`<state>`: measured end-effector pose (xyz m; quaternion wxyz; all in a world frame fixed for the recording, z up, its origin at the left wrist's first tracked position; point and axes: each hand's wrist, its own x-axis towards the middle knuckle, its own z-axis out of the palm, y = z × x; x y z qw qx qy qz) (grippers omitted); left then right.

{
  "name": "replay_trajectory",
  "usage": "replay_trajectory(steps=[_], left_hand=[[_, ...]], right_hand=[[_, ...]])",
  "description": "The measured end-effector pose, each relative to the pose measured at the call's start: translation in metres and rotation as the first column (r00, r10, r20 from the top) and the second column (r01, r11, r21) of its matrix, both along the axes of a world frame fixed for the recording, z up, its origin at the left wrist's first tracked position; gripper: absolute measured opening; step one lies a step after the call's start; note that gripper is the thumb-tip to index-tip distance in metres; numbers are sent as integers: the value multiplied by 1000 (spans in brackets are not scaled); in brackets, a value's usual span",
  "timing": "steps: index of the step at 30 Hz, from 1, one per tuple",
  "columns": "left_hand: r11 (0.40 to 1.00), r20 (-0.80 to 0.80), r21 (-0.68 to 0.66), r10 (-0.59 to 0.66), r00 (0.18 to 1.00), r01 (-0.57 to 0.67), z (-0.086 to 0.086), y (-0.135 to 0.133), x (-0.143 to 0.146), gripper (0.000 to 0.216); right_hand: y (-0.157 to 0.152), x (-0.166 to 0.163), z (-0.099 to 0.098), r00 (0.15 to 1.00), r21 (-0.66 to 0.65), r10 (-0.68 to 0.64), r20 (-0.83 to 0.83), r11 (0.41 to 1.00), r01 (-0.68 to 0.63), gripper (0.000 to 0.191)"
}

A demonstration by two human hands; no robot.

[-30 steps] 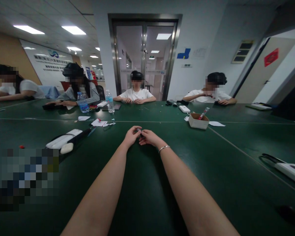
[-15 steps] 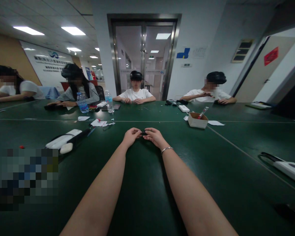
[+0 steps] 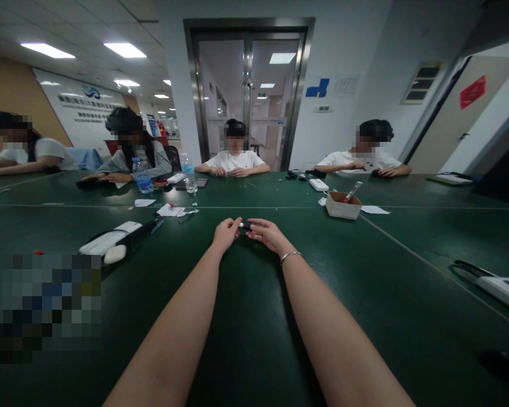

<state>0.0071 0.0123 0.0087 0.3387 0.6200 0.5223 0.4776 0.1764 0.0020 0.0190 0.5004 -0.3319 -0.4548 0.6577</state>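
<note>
Between my two hands is a small black object with a shiny silver end [image 3: 245, 226], held just above the green table; its kind is too small to make out. My left hand [image 3: 226, 235] pinches the silver end between thumb and fingers. From the other side, my right hand [image 3: 266, 235] grips the black end, fingers closed around it. A silver bracelet [image 3: 290, 256] circles my right wrist. Parts of the object are covered by the fingertips.
On the green table [image 3: 254, 316], a white device with black strap [image 3: 106, 243] lies left. Right of my hands stands a small cardboard box [image 3: 343, 207]; another white device [image 3: 504, 291] is far right. Bottles [image 3: 142, 178] and paper scraps [image 3: 169, 210] lie ahead. Several people sit opposite.
My fingertips have drawn slightly apart, and the silver end of the small object now shows between them. The view has shifted slightly.
</note>
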Motion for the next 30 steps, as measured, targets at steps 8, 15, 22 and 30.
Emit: replay_trajectory(steps=[8,15,22,30], left_hand=[[998,-79,23,63,995,-61,-2,2,0,50],[992,-185,56,119,975,-110,6,-7,1,52],[992,-196,35,126,972,-121,7,-9,0,51],[991,-249,8,131,960,-133,15,-18,1,51]], right_hand=[[-3,0,3,999,4,28,-27,1000,-28,25],[-2,0,1,999,19,40,-13,999,-39,25],[-2,0,1,999,20,46,-1,999,-46,26],[2,1,-3,998,32,65,19,997,-65,27]])
